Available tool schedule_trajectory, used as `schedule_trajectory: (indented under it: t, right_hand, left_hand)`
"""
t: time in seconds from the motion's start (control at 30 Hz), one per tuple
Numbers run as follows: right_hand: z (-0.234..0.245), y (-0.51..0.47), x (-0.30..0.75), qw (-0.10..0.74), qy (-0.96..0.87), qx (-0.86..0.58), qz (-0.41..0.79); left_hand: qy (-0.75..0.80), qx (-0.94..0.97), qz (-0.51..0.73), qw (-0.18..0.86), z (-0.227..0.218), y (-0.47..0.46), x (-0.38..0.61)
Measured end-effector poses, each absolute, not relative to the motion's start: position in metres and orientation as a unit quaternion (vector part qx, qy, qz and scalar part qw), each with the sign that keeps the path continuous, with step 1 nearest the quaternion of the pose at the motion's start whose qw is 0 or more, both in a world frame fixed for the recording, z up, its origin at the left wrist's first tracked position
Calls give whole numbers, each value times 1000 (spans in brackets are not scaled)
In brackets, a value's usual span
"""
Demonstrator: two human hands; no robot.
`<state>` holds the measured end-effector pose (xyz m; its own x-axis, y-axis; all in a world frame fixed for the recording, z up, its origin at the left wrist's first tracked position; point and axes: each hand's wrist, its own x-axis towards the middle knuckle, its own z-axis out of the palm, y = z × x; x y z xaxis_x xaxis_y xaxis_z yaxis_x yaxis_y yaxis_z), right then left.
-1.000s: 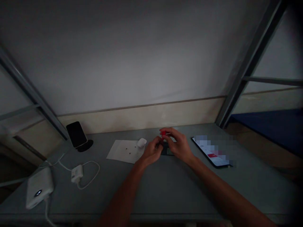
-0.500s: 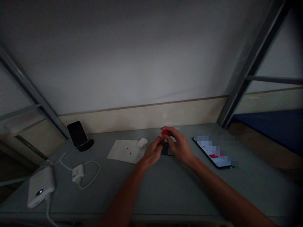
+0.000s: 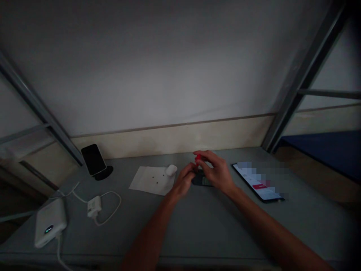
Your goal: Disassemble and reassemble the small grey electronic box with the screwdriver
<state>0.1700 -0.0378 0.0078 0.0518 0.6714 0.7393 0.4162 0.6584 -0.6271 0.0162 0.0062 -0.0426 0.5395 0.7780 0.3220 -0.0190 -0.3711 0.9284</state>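
Note:
My right hand [image 3: 216,171] pinches a small red-topped tool [image 3: 198,158] upright over a small dark device [image 3: 202,180] lying on the grey table [image 3: 197,226]. My left hand [image 3: 184,182] is curled, its fingers pressing the left end of that dark device. Both hands meet near the table's far middle. A white sheet of paper [image 3: 149,180] with two tiny dark specks lies just left of my left hand, and a small white case [image 3: 170,170] sits on its right corner.
A lit phone [image 3: 258,182] lies flat to the right. A dark phone [image 3: 93,160] leans on a round stand at the back left. A white power bank [image 3: 50,223] and a white plug [image 3: 94,206] with cables sit at the near left. Slanted metal posts flank the table.
Both hands stay together over the dark device, shifting slightly right in view. The red-topped tool remains pinched in my right hand.

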Motion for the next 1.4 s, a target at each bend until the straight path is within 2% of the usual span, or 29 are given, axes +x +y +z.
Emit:
schedule_trajectory:
  t: [0.33, 0.63, 0.97, 1.2, 1.4]
  right_hand:
    - [9, -43, 173, 569, -709, -373, 187]
    - [14, -44, 171, 593, -714, -360, 99]
    - [20, -49, 174, 555, -726, -358, 192]
    - [17, -45, 170, 597, -704, -371, 99]
    - [15, -42, 177, 591, -696, -383, 142]
  left_hand:
    - [280, 700, 406, 516, -36, 7, 19]
    - [281, 716, 395, 503, -34, 4, 17]
    - [304, 706, 393, 504, -34, 5, 18]
    - [278, 701, 397, 523, -33, 5, 18]
    - [265, 716, 395, 511, -35, 7, 18]
